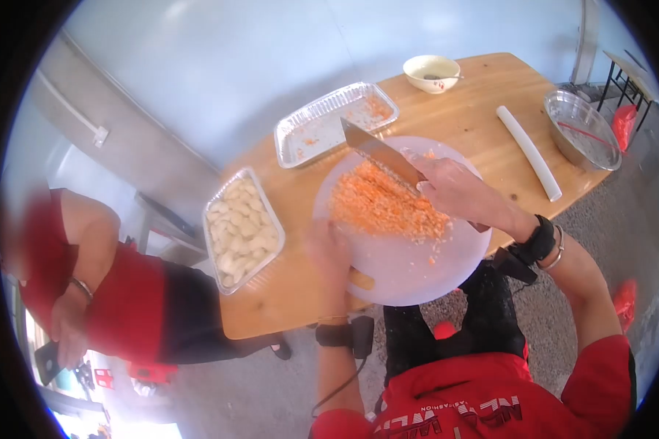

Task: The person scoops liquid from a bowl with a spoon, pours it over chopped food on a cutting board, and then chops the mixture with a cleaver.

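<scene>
My right hand [458, 186] is closed around the handle of a broad knife [381, 152], whose blade slants over a heap of chopped orange and white food [388, 201]. The heap lies on a round white cutting board [399, 274] on the wooden table. My left hand [329, 252] is at the board's left edge, smeared by motion, and its fingers cannot be made out. Beyond the board, a foil tray [307, 139] holds a few orange bits. Left of the board is another foil tray filled with pale pieces [241, 230].
A bowl with a spoon [430, 75], a white roll [529, 154] and a metal basin [582, 132] are on the wooden table [263, 318]. At the left stands a person in red [121, 293], holding a dark phone-like object [47, 362].
</scene>
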Motion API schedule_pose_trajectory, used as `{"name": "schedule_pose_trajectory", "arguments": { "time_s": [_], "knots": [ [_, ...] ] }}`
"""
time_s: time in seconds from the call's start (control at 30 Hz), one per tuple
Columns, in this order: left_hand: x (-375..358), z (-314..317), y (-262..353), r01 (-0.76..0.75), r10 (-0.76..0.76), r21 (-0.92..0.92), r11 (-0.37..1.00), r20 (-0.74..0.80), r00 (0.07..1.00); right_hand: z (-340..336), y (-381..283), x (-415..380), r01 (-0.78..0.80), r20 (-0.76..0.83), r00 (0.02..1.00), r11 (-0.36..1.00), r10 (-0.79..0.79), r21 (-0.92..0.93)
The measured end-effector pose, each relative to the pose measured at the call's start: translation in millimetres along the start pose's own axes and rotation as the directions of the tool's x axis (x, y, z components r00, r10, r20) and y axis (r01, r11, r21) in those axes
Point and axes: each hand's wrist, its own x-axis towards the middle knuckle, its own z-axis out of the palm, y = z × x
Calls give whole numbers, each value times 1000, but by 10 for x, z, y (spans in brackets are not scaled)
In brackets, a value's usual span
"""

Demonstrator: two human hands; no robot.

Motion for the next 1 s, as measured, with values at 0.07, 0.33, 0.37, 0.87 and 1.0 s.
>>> {"name": "schedule_pose_trajectory", "arguments": {
  "time_s": [0.07,0.33,0.37,0.87,1.0],
  "knots": [
    [-19,-7,5,-19,19,13,1000,17,1000,40,52,-9,-55,164,986,997,45,58],
    [0,20,-43,-34,34,-27,999,-15,999,-83,-111,29,-185,160,972,980,170,79],
    [-3,18,-42,-35,35,-26,999,-14,999,-51,-101,17,-207,199,959,978,200,15],
    [11,6,-25,-5,4,-39,999,-10,1000,-225,-211,72,-209,238,954,973,181,96],
    [13,23,-28,-58,56,-32,998,-48,997,-33,-123,-25,-21,24,1000,999,20,41]
  ]
}}
